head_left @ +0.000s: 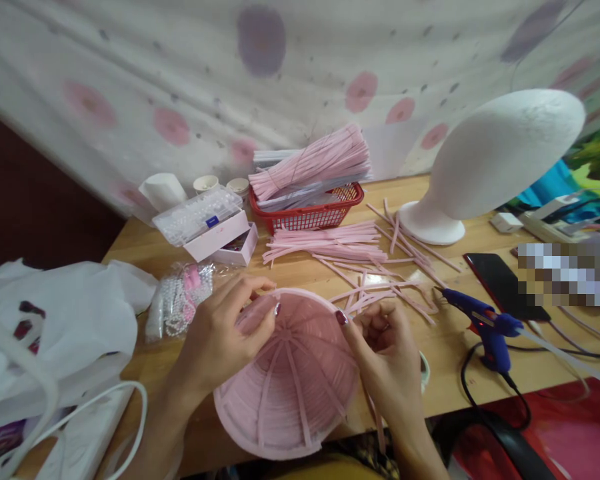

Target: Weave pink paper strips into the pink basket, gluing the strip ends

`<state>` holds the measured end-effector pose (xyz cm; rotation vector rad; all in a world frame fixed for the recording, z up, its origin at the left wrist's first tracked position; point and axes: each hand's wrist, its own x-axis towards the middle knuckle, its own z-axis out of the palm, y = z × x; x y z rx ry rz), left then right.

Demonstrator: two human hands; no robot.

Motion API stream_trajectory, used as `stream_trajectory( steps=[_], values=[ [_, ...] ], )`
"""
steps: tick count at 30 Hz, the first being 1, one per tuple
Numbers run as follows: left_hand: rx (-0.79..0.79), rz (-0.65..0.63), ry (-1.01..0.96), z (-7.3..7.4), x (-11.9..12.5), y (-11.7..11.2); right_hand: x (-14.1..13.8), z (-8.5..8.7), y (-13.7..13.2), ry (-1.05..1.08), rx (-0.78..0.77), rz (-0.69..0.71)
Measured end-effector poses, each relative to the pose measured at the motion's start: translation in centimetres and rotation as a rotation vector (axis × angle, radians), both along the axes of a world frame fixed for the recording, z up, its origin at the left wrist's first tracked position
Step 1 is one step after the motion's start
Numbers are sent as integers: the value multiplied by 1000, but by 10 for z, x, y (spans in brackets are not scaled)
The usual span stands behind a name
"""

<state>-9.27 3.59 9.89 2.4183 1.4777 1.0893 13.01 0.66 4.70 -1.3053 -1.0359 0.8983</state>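
A round pink bowl-shaped hat (283, 407) made of coiled fuzzy stems is tipped so its hollow inside faces me, with ribs fanning out from a small ring. My left hand (223, 337) pinches its rim at the upper left, thumb inside. On the right side my right hand (387, 357) grips the rim, thumb inside and other fingers curled behind, partly hidden. Below that hand a pink stem (379, 423) hangs down; I cannot tell what it is attached to. Loose pink fuzzy stems (400, 290) lie just beyond the hat.
A blue glue gun (485, 327) with a trailing cord lies at right, near a black phone (505, 283). Behind stand a white foam head (495, 153) and a red basket (307, 217) of stems. Bagged beads (180, 300), bead boxes (200, 217) and a white plastic bag (80, 313) occupy the left.
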Motion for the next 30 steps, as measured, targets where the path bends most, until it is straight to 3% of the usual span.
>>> stream_trajectory(
  steps=[8,13,22,26,30],
  values=[
    [57,-76,76,-4,-2,1,-2,-1,4,19,-4,8],
    [123,-40,132,-7,-4,-2,-1,2,6,63,-21,21],
    [-4,40,30,-13,-9,-4,10,-8,24,373,-36,48],
    [-77,44,-8,-14,-12,-4,8,-8,35,557,-112,169],
    [-112,34,-53,-15,-14,-2,10,0,41,479,-126,226]
  ],
)
